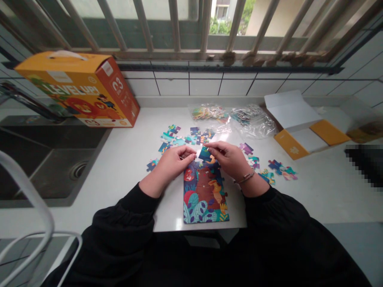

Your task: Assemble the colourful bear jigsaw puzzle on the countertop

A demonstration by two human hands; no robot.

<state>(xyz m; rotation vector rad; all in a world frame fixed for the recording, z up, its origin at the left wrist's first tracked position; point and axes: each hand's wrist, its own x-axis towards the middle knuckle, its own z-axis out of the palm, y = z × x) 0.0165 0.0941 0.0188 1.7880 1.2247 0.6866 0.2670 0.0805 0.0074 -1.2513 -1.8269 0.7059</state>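
Note:
A partly joined jigsaw puzzle (pixel 206 195) lies flat on the counter in front of me, with a brown animal and blue leaves on it. My right hand (pixel 230 157) pinches a dark blue puzzle piece (pixel 205 154) just above the puzzle's top edge. My left hand (pixel 175 161) is at the top left corner, thumb and fingers pressed together. A thin pale edge shows between those fingers, but I cannot make out what it is. Loose puzzle pieces (pixel 170 133) are scattered beyond my left hand, and more loose pieces (pixel 281 167) lie to the right of my right hand.
An orange puzzle box (pixel 77 91) stands at the back left beside the sink (pixel 56 159). Clear bags of pieces (pixel 254 119) lie by the wall. At the right is an opened orange and white box (pixel 302 131). A white cable (pixel 44 215) hangs at the near left.

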